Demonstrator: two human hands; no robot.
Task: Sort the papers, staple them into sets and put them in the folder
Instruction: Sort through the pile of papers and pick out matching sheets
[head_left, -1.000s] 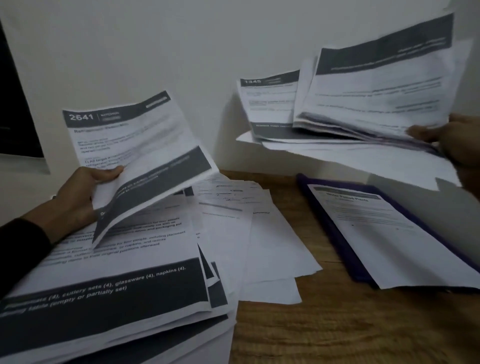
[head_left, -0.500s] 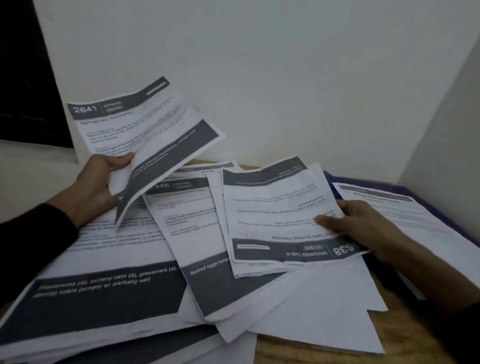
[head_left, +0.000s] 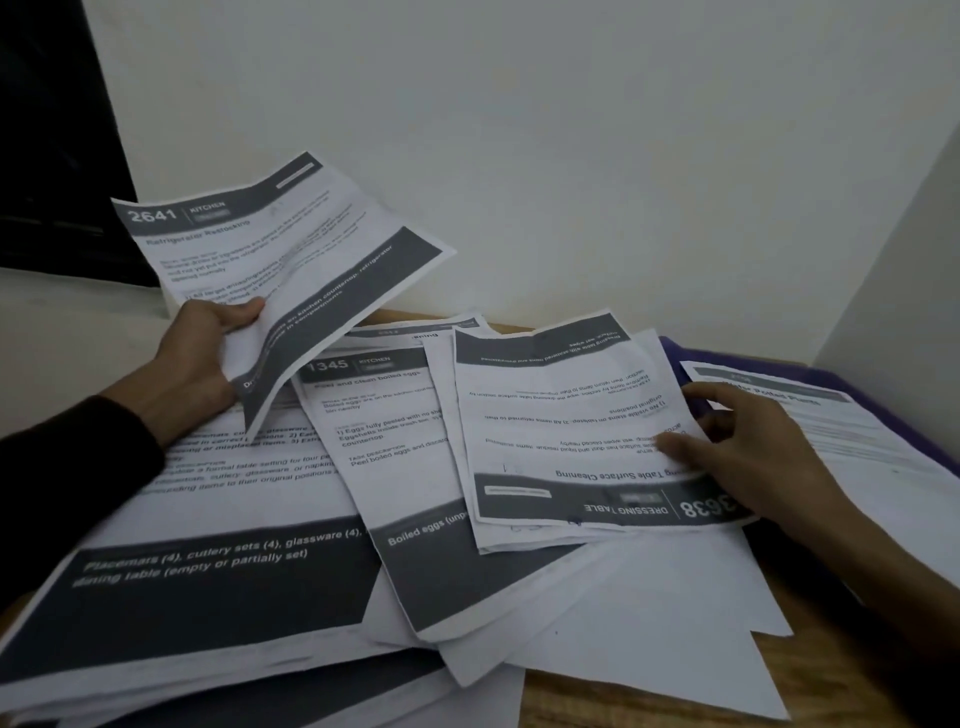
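My left hand (head_left: 200, 358) grips a sheet headed 2641 Kitchen (head_left: 275, 260) and holds it raised above the table. My right hand (head_left: 748, 447) rests on the right edge of an upside-down sheet headed 3638 Dressing Table (head_left: 566, 431), thumb on top; whether the fingers curl under it is hidden. That sheet tops a small stack over a sheet numbered 1345 (head_left: 384, 447). A big spread of printed papers (head_left: 208, 545) covers the table on the left. A purple folder (head_left: 769, 364) lies at the right with one printed sheet (head_left: 841, 431) on it.
The wooden table (head_left: 649, 701) shows bare at the bottom right. White walls close the back and the right side, forming a corner. A dark panel (head_left: 47, 130) stands at the upper left. Blank white sheets (head_left: 665, 623) lie under the stacks.
My right hand has brought its stack down from the air onto the papers on the table. The left hand keeps holding the 2641 sheet, raised slightly.
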